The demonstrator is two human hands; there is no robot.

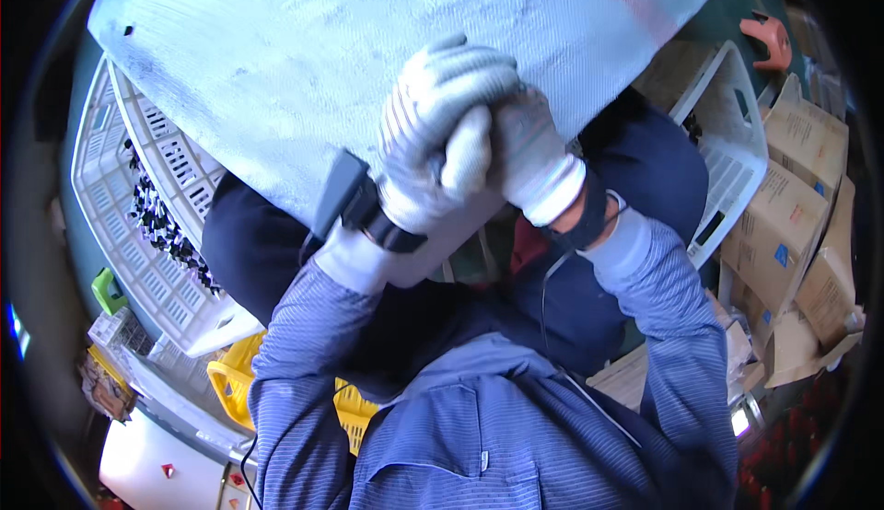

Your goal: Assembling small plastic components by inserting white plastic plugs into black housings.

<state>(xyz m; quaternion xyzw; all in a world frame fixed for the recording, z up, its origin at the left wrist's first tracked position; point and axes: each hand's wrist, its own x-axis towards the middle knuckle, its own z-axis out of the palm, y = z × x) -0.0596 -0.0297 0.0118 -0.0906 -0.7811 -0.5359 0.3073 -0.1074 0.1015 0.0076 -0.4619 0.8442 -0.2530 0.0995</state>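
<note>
My left hand (431, 128) and my right hand (534, 146), both in pale striped work gloves, are clasped together over the near edge of a light blue-grey covered work surface (276, 59). The left fingers are closed over the right hand, and its thumb lies across the front. Most of the right hand's fingers are hidden under the left, so their pose does not show. No object is visible in either hand. A dark strapped device (341, 195) sits on my left wrist, and a black band (587, 215) circles my right wrist.
At left, a white slatted crate (101, 156) holds many small black-and-white parts (161, 220). Another white crate (744, 156) stands at right, beside cardboard boxes (783, 215) and an orange plastic piece (769, 39). Yellow baskets (238, 376) are low left. A tiny black piece (128, 29) lies on the surface.
</note>
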